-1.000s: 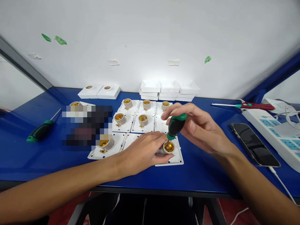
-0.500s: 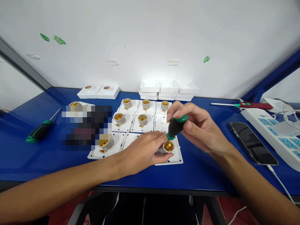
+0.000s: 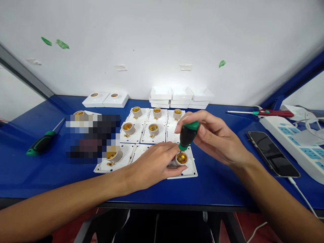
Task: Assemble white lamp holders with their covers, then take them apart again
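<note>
My right hand (image 3: 207, 135) grips a stubby black-and-green screwdriver (image 3: 188, 135) by its handle. The tool is tilted slightly, and its shaft reaches down into a lamp socket (image 3: 181, 158) with a brass-coloured inside. That socket stands on a white square base plate (image 3: 191, 168) at the near right of the plates. My left hand (image 3: 162, 160) closes around the socket from the left, thumb in front and fingers behind. Under and behind this hand lies another white plate (image 3: 138, 152), partly hidden. Several more plates carrying sockets (image 3: 153, 129) lie in rows beyond.
White covers (image 3: 160, 92) are stacked at the back, with two socketed boxes (image 3: 115, 99) left of them. A longer screwdriver (image 3: 43, 141) lies at left beside a blurred dark patch (image 3: 93, 135). At right are a phone (image 3: 273, 153), a power strip (image 3: 298, 145) and a red-handled tool (image 3: 275, 112).
The screwdriver has turned more upright in my right hand, its handle top shifting slightly left and my fingers with it. My left hand stays around the socket.
</note>
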The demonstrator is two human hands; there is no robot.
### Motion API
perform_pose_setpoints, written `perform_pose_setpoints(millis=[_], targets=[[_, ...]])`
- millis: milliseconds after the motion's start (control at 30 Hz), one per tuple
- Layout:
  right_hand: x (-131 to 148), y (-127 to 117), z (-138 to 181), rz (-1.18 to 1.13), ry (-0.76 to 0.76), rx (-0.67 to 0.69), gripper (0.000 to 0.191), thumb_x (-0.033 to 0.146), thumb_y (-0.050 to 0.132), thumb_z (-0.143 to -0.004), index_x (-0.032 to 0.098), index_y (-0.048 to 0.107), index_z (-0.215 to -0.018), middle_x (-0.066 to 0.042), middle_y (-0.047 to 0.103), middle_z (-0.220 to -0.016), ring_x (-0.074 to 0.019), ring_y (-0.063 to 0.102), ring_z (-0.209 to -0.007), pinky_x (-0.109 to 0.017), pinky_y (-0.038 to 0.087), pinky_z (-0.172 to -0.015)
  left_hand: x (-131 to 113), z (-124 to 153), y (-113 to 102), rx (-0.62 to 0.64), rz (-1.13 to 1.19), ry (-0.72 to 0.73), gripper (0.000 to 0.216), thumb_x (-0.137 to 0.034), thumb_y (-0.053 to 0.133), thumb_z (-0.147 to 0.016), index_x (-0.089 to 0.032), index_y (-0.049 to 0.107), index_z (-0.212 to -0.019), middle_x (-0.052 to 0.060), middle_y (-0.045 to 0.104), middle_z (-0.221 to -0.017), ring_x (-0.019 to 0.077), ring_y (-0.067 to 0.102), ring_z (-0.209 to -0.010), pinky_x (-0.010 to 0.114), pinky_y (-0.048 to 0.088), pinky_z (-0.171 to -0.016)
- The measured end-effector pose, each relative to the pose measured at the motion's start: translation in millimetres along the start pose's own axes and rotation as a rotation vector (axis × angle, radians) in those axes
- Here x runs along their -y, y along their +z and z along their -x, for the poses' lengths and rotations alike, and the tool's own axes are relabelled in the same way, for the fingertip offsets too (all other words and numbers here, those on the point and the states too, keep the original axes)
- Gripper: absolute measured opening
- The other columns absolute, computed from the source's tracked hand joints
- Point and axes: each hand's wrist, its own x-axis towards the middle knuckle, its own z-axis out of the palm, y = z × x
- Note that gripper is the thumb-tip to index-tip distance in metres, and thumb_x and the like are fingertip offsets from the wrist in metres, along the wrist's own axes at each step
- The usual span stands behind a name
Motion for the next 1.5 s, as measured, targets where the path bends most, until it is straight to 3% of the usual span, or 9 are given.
perform_pose_setpoints(millis=[67, 167, 400, 733, 833, 933, 1067, 1200, 1500], targets=[[-1, 1, 0, 0.004, -0.018, -0.009, 0.024, 0.032, 0.058, -0.105, 0.032, 0.073, -0.123, -0.004, 0.070, -0.123, -0.0186, 0.064, -0.112, -0.034, 0.057, -0.092, 0, 0, 0, 0.001, 0.007, -0.002, 0.022, -0.038, 0.069, -0.097, -0.018, 0.064, -0.103, 0.004, 0.068, -0.092, 0.0206, 0.065, -0.079, 0.031, 0.050, -0.072], [-3, 2, 0, -0.002, -0.054, -0.046, 0.022, 0.031, 0.063, -0.102, 0.033, 0.074, -0.121, -0.004, 0.071, -0.118, -0.0179, 0.065, -0.107, -0.031, 0.059, -0.086, 0, 0, 0, 0.002, 0.004, 0.000, 0.022, -0.038, 0.069, -0.097, -0.018, 0.064, -0.104, 0.004, 0.068, -0.092, 0.0208, 0.065, -0.078, 0.032, 0.050, -0.071], [-5, 5, -1, -0.005, -0.007, -0.128, 0.023, 0.031, 0.062, -0.103, 0.034, 0.074, -0.123, -0.001, 0.072, -0.117, -0.0164, 0.065, -0.105, -0.030, 0.057, -0.088, 2, 1, 2, -0.010, -0.042, 0.002, 0.027, -0.041, 0.070, -0.096, -0.016, 0.066, -0.107, 0.006, 0.068, -0.093, 0.0228, 0.067, -0.083, 0.033, 0.052, -0.074], [-5, 10, -1, -0.088, 0.018, -0.078, 0.024, 0.035, 0.055, -0.107, 0.031, 0.072, -0.122, -0.003, 0.069, -0.129, -0.0173, 0.066, -0.109, -0.033, 0.059, -0.092, 4, 0, 3, -0.026, -0.033, 0.026, 0.029, -0.042, 0.068, -0.097, -0.016, 0.066, -0.112, 0.005, 0.068, -0.091, 0.0213, 0.065, -0.077, 0.032, 0.050, -0.070], [-5, 10, -1, -0.068, 0.013, -0.095, 0.022, 0.033, 0.060, -0.104, 0.031, 0.071, -0.123, -0.003, 0.070, -0.121, -0.0173, 0.067, -0.105, -0.032, 0.059, -0.091, 4, 1, 3, -0.024, -0.031, 0.029, 0.029, -0.042, 0.068, -0.098, -0.017, 0.065, -0.113, 0.004, 0.068, -0.091, 0.0220, 0.066, -0.079, 0.033, 0.051, -0.071], [-4, 10, -2, -0.102, 0.047, -0.081, 0.027, 0.035, 0.052, -0.108, 0.031, 0.068, -0.129, -0.003, 0.071, -0.114, -0.0183, 0.067, -0.110, -0.035, 0.058, -0.095, 5, 1, 4, -0.032, -0.052, 0.042, 0.031, -0.042, 0.068, -0.097, -0.016, 0.066, -0.112, 0.005, 0.067, -0.090, 0.0225, 0.067, -0.080, 0.033, 0.052, -0.072], [-3, 10, -2, -0.082, 0.041, -0.091, 0.026, 0.033, 0.056, -0.106, 0.031, 0.068, -0.129, -0.002, 0.070, -0.116, -0.0168, 0.066, -0.107, -0.033, 0.058, -0.095, 5, 1, 4, -0.054, -0.042, 0.073, 0.030, -0.039, 0.071, -0.097, -0.014, 0.066, -0.114, 0.005, 0.067, -0.096, 0.0228, 0.068, -0.085, 0.034, 0.056, -0.077], [-2, 9, -2, -0.108, 0.058, -0.081, 0.029, 0.033, 0.049, -0.109, 0.030, 0.067, -0.132, -0.003, 0.071, -0.114, -0.0172, 0.066, -0.108, -0.033, 0.058, -0.094, 5, 1, 3, -0.080, -0.020, 0.074, 0.030, -0.037, 0.070, -0.097, -0.015, 0.065, -0.116, 0.008, 0.063, -0.111, 0.0218, 0.068, -0.091, 0.035, 0.058, -0.084], [-1, 10, -2, -0.009, -0.005, -0.081, 0.025, 0.034, 0.055, -0.107, 0.028, 0.067, -0.128, -0.002, 0.070, -0.115, -0.0147, 0.068, -0.104, -0.030, 0.059, -0.091, 6, 2, 1, -0.046, -0.150, 0.159, 0.034, -0.047, 0.057, -0.104, -0.015, 0.063, -0.113, 0.011, 0.065, -0.113, 0.0273, 0.067, -0.102, 0.042, 0.059, -0.091]])
